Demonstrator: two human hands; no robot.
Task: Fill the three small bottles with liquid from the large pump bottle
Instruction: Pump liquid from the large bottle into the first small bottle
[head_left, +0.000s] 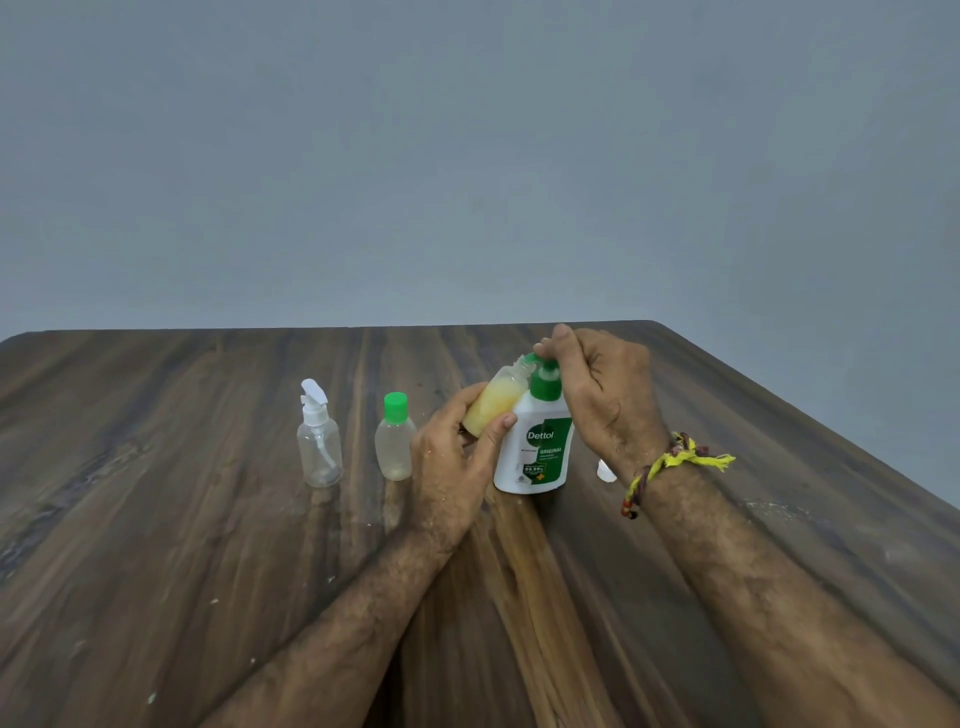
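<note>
While tilted, yellowish half-full small bottle (496, 402).

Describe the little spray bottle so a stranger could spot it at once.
On the wooden table, look left of the two hands. Two small bottles stand there; the spray bottle is the leftmost. It alone has a white trigger top and looks empty, while its neighbour wears a green cap.

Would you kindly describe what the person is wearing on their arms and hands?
Both forearms are bare, with no sleeves, gloves or rings in view. The right wrist carries knotted thread bands: a frayed yellow one, plus darker red-brown strands. The left hand and wrist wear nothing.
</note>
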